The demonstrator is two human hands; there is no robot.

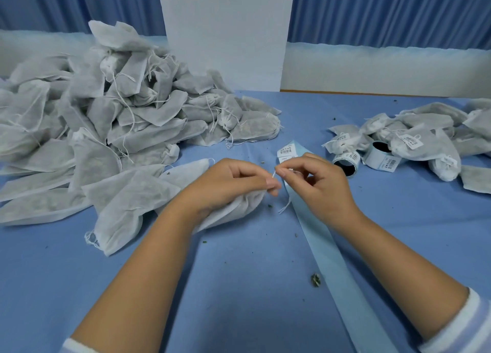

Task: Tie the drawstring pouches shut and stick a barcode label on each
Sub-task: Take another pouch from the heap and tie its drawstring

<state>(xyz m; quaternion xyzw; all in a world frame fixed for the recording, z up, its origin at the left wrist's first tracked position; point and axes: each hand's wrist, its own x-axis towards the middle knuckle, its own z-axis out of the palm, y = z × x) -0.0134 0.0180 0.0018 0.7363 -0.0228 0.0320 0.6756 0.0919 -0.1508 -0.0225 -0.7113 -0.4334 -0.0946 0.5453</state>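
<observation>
A white fabric drawstring pouch (233, 209) lies on the blue table under my left hand (233, 180), which grips its gathered neck. My right hand (313, 180) pinches the pouch's thin white drawstring (274, 172) between thumb and forefinger, close to my left fingertips. A loose string end (285, 206) hangs below. Barcode labels (287, 150) sit on a pale blue backing strip (324, 246) that runs from behind my right hand toward the near edge.
A big heap of unlabelled pouches (106, 118) fills the left side. Labelled pouches (425, 137) lie at the right, with two label rolls (377, 156) beside them. Green crumbs (315, 279) dot the table. A white panel (225, 33) stands behind.
</observation>
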